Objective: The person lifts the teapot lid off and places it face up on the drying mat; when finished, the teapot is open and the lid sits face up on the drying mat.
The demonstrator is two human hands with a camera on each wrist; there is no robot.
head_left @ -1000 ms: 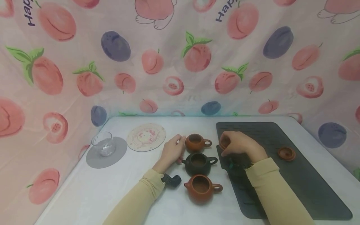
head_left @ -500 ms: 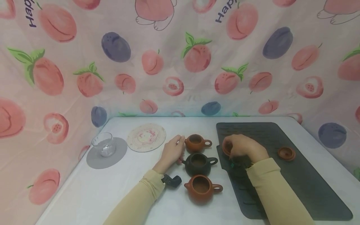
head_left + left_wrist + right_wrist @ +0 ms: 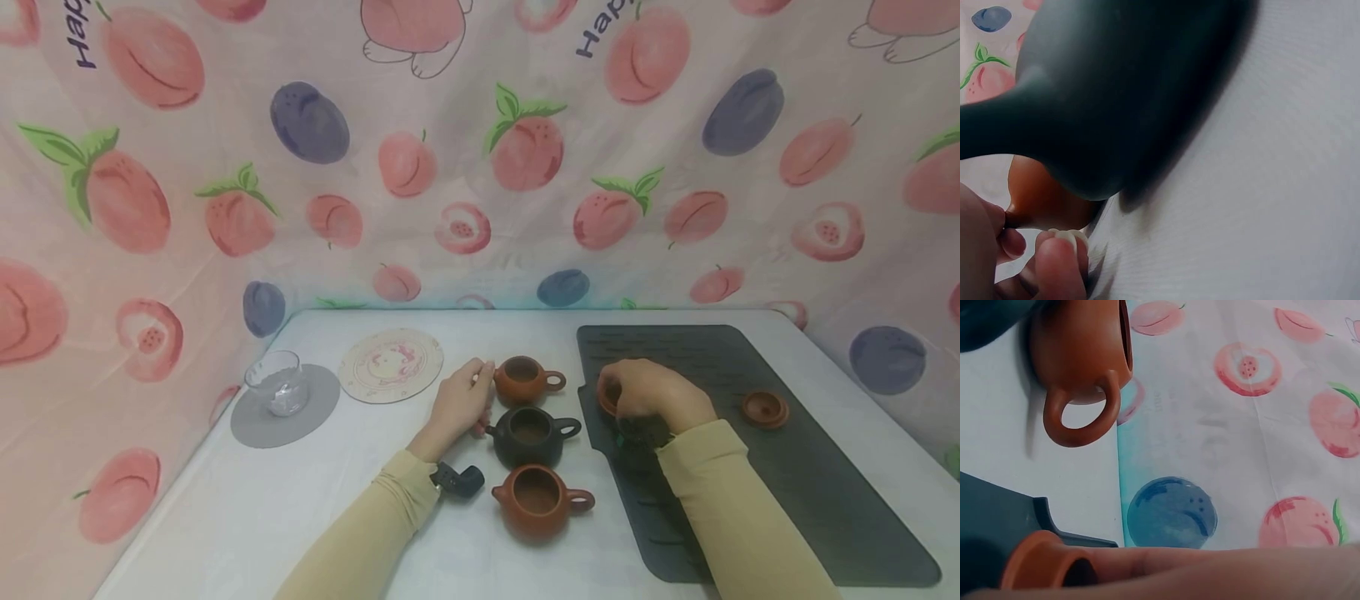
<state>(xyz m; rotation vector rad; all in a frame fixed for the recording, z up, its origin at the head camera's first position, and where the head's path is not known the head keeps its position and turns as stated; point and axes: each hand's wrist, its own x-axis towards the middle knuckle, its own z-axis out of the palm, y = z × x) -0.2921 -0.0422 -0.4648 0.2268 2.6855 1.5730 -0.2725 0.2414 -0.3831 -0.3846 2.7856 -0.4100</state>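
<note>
Three lidless teapots stand in a column on the white table: a far brown teapot (image 3: 519,381), a dark teapot (image 3: 528,442) and a near brown teapot (image 3: 534,504). With thumb and finger, my left hand (image 3: 457,404) pinches the far teapot's spout; the left wrist view shows this behind the large dark pot. My right hand (image 3: 660,392) holds a small brown teapot lid (image 3: 607,398) at the left part of the dark mat (image 3: 810,500). Fingers hide much of that lid. In the right wrist view, the lid's rim (image 3: 1038,556) shows beside the fingers.
Another brown lid (image 3: 763,410) lies upside down on the mat's right side. At the left, a glass cup (image 3: 277,385) stands on a grey round coaster (image 3: 322,408), beside a patterned round mat (image 3: 392,367). A fruit-print cloth (image 3: 465,167) hangs behind the table.
My right hand has shifted slightly right with the lid, from the mat's left edge further onto it, and its fingers have turned downward. My left hand and the teapots have stayed put.
</note>
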